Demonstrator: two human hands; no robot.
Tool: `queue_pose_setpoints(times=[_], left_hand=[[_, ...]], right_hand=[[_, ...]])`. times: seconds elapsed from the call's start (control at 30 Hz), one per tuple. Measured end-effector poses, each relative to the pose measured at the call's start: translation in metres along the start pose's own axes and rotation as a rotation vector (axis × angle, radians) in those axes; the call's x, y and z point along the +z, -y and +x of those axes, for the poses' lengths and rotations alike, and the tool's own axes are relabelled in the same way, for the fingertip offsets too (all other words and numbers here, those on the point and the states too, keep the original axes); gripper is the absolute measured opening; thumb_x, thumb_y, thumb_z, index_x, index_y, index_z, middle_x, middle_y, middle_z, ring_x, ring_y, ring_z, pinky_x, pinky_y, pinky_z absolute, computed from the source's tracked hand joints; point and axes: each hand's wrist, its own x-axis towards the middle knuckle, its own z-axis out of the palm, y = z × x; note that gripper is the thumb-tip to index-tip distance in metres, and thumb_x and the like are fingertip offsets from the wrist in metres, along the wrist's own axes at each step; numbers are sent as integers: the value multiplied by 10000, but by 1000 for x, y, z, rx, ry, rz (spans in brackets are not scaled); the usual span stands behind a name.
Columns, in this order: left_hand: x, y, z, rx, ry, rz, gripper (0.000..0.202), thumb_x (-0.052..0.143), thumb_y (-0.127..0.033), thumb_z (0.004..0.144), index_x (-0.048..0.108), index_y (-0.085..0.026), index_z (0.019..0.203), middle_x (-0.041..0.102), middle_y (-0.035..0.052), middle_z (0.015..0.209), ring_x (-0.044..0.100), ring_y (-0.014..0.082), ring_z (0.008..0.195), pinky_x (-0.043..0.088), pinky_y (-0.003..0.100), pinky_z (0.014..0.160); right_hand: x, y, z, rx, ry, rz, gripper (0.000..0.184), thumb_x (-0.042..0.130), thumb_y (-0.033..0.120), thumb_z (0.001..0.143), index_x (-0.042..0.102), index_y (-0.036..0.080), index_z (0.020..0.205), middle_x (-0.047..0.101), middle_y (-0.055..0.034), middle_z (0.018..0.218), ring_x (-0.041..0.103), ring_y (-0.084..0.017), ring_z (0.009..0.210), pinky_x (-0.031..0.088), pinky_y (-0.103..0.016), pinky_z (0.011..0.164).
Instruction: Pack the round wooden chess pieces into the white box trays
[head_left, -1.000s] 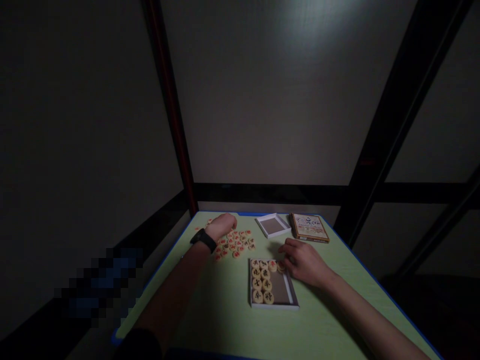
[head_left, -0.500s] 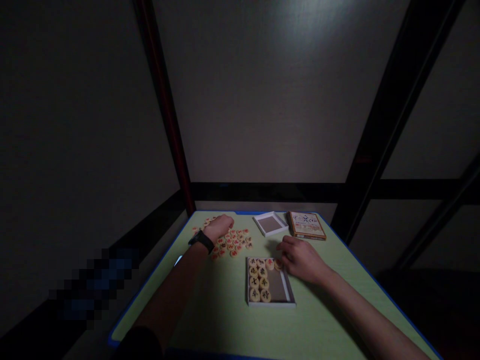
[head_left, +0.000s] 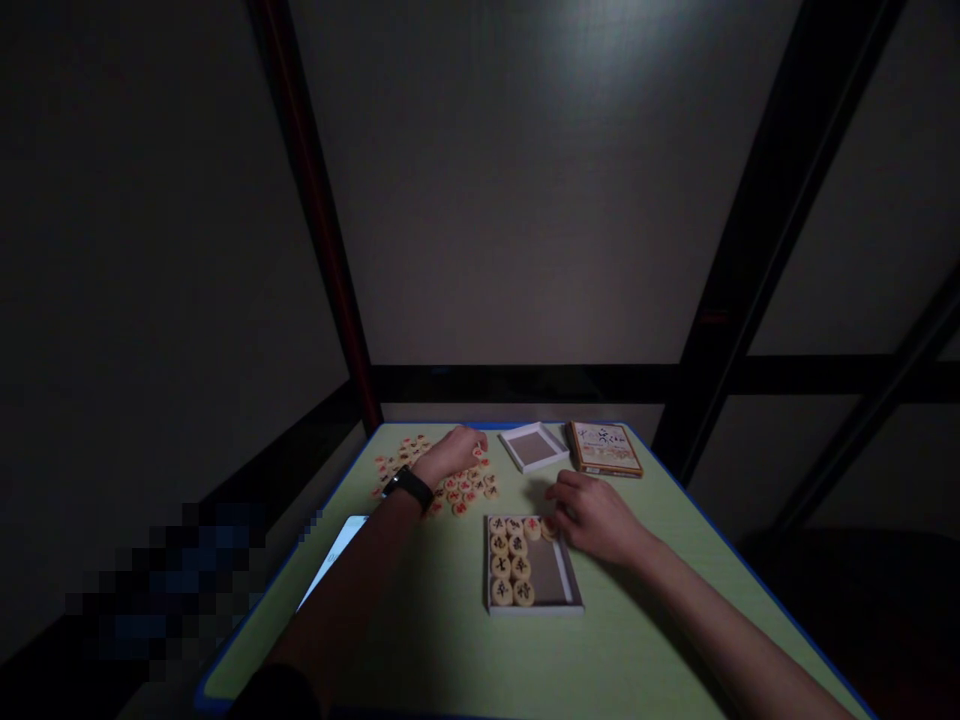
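Observation:
My left hand (head_left: 452, 453), with a dark watch (head_left: 409, 487) on its wrist, reaches over the far left of the table. Its fingers are closed on a round Chinese chess piece (head_left: 478, 453) with a red character. Below and left of this hand lie many loose chess pieces (head_left: 457, 493), partly covered by the hand. My right hand (head_left: 594, 515) hovers by the upper right corner of a shallow open box (head_left: 571, 580). Its fingers are loosely bent, thumb apart, with nothing seen between them. Inside the box, pieces fill two left columns and the top row; the top right piece (head_left: 549, 527) is near my right thumb.
An empty white box half (head_left: 534, 447) lies at the back of the table. Beside it is a printed game box (head_left: 604, 448). A lit phone (head_left: 334, 560) rests at the left edge, partly behind my left forearm. The green table (head_left: 465, 650) has a blue rim; a wall stands behind.
My left hand has shifted slightly right, and a red-marked piece now shows at its fingertips. The view has turned a little, revealing more of the phone. My right hand stays by the box corner.

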Motion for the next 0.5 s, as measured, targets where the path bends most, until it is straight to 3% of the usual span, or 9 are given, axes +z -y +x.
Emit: queue_pose_setpoints(times=[0.5], left_hand=[[4,-14,7,36,52,18,244,669,-152,742,722,-216,972,729,59,944,652,212,923,452,264,819]], right_hand=[[-3,-1,0,0,-17,-40,207,496,111,774,679,161,856,614,-54,824,574,-162,736,359,-266,636]])
